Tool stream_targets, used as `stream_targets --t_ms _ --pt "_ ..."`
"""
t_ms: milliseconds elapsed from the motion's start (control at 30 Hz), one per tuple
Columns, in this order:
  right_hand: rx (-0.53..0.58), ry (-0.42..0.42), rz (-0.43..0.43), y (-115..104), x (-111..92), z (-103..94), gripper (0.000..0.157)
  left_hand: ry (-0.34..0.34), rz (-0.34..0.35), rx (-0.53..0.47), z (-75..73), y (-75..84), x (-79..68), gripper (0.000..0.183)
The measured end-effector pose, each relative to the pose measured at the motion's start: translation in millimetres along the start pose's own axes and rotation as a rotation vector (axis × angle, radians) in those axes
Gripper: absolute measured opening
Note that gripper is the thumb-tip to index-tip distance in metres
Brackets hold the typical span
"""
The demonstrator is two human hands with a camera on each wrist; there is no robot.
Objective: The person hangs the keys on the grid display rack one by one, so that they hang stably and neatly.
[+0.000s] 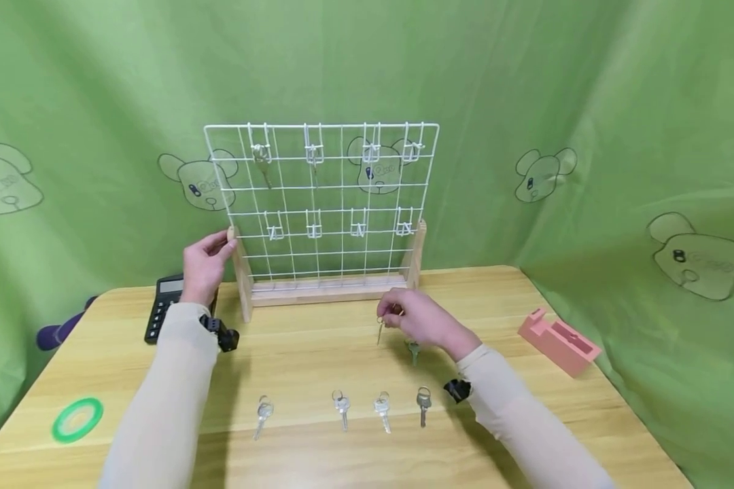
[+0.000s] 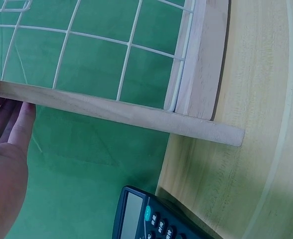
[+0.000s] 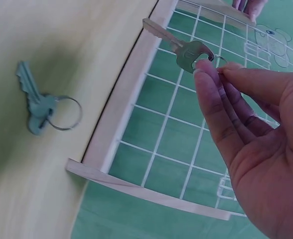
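Observation:
My left hand (image 1: 204,266) grips the upper end of the left wooden post (image 2: 116,113) of a white wire rack (image 1: 342,126), thumb on one side and fingers on the other. My right hand (image 1: 422,318) pinches the small ring of a key (image 3: 189,55) above the table, in front of the rack's right half. The key points downward in the head view. Below that hand lies another key (image 1: 414,352) with a ring. Two keys, one at the far left (image 1: 265,170) and one beside it (image 1: 315,166), hang from upper hooks. The other hooks hold no keys.
Several ringed keys lie in a row at the table's front, among them a dark one (image 1: 424,407). A black calculator (image 1: 159,314) sits left of the rack, a green tape roll (image 1: 59,432) at front left, and a pink tape dispenser (image 1: 550,343) at right. Green cloth hangs behind.

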State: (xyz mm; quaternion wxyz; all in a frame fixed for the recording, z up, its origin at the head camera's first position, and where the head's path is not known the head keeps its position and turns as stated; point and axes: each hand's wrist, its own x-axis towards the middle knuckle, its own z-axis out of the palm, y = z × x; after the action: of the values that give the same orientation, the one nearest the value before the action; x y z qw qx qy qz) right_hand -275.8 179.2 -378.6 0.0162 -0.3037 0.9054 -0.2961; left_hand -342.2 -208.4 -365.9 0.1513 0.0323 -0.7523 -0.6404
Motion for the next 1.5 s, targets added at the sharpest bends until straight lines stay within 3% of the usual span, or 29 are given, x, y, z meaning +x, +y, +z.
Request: stream_targets --t_ms 200,700,1167,1500 --pt "0.006 0.032 -0.059 -5.5 4.3 -12.4 0.007 0.008 -0.003 -0.004 2.0 -1.8 0.3 0.045" --pt "0.036 0.176 -0.072 -32.6 18.7 -53.1 0.010 0.011 0.000 -0.003 2.4 3.5 -2.2 0.044" --pt "0.100 0.273 -0.053 -52.9 35.2 -79.6 0.014 0.009 -0.003 -0.001 1.9 2.0 -1.3 0.044" --pt "0.118 0.386 -0.068 -69.5 48.8 -99.3 0.013 0.019 -0.016 -0.002 2.0 0.1 -0.2 0.044"
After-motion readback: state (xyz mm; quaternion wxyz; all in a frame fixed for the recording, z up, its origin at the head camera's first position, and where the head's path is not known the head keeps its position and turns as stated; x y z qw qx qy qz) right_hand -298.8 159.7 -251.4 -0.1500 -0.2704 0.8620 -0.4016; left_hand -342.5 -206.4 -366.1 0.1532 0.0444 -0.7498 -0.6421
